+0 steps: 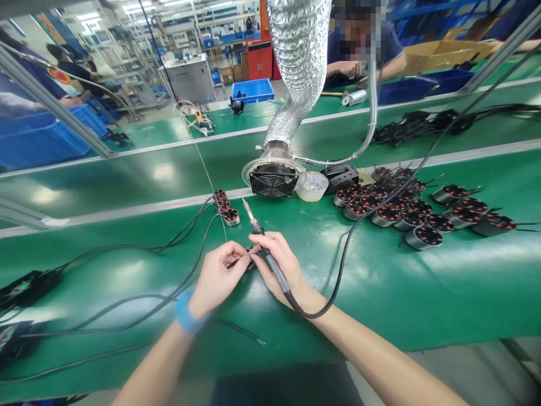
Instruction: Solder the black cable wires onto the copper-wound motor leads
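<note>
My right hand [281, 270] is closed around a soldering iron [273, 264], whose metal tip points up and away to the left. Its thumb and fingertips also come together close to my left fingertips. My left hand [222, 273], with a blue wristband [188, 313], pinches what looks like a black wire [232, 263]; its end is hidden by the fingers. Beneath both hands sits a small round copper-wound motor stator [250, 264], mostly covered. A few wired stators [231, 217] stand just beyond my left hand, and a thin strand of solder wire [207, 169] hangs down near them.
A fume extractor fan [274, 181] on a silver duct [298, 51] hangs ahead, beside a tape roll [313, 186]. Several stators [424, 238] are grouped at right. Black cables [127, 307] cross the green bench [380, 293] at left. Another person [363, 51] sits opposite.
</note>
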The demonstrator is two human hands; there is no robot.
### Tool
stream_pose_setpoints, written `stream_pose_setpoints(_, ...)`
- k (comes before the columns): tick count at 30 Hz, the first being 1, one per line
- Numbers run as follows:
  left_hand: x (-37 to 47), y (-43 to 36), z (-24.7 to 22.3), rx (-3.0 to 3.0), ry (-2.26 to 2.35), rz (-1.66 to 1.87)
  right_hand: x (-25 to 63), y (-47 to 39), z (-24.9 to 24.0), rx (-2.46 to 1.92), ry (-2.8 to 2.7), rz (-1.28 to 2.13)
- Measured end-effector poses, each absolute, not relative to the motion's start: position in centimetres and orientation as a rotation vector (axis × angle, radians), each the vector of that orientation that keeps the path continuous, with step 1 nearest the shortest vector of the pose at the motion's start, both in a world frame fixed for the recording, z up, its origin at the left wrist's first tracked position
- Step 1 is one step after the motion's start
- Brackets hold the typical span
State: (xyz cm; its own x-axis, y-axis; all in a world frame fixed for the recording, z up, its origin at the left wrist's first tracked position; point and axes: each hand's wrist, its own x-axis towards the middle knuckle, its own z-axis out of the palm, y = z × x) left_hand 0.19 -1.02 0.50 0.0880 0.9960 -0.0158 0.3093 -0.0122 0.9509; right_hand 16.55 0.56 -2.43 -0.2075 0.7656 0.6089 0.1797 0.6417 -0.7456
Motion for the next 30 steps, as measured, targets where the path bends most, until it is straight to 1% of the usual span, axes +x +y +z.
stream_pose_setpoints(8, -0.3, -1.5, 1.1, 1.779, 1.521, 0.898, 16.7, 0.6, -2.8, -0.749, -1.764, 0.614)
stream_pose_setpoints(21, 0.2, -1.2, 0.6, 1.499, 1.461, 0.990, 17.1, 0.3, -3.3, -0.759, -1.835, 0.527)
stream_pose_setpoints(24, 0.2, -1.0, 0.5, 1.490, 1.472, 0.993, 17.4, 0.2, -2.5, -0.791, -1.747, 0.477)
stream_pose_setpoints(27, 0.2, -0.9, 0.3, 1.461, 1.479, 1.011, 18.1, 0.0, -1.5, -0.912, -1.591, 0.427)
stream_pose_setpoints(30, 0.1, -0.8, 0.3, 1.427, 1.460, 1.023, 18.8, -0.5, -1.2, -0.992, -1.460, 0.432)
